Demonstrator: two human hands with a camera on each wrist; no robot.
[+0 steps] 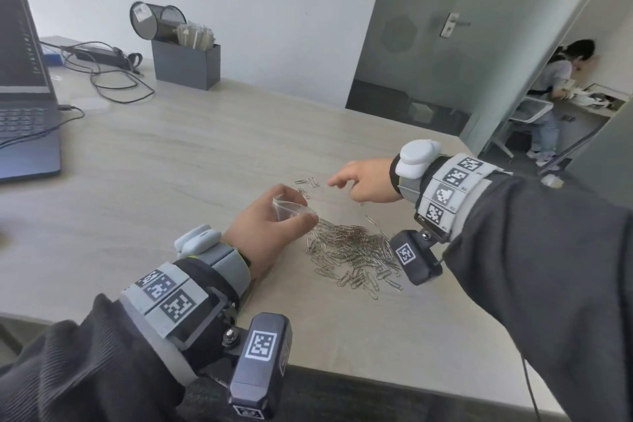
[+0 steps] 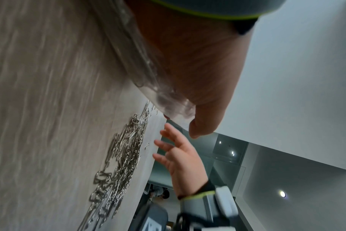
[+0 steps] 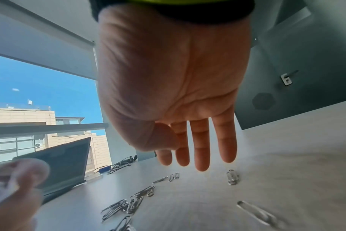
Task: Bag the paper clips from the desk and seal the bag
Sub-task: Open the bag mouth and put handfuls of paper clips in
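Observation:
A heap of silver paper clips (image 1: 352,250) lies on the wooden desk (image 1: 171,164) in the head view, with a few stray clips (image 1: 308,181) beyond it. My left hand (image 1: 274,216) grips a small clear plastic bag (image 1: 291,209) just left of the heap; the bag (image 2: 148,75) shows crumpled under the palm in the left wrist view. My right hand (image 1: 356,181) hovers above the desk past the heap, fingers (image 3: 201,150) straight and spread, holding nothing. Loose clips (image 3: 232,176) lie just under those fingertips. The heap (image 2: 120,164) is also in the left wrist view.
An open laptop (image 1: 24,96) sits at the desk's left, with cables (image 1: 102,75) and a grey organiser box (image 1: 186,65) behind. The desk's right edge (image 1: 479,250) is close to the heap. A person stands in the doorway (image 1: 555,96) at the far right.

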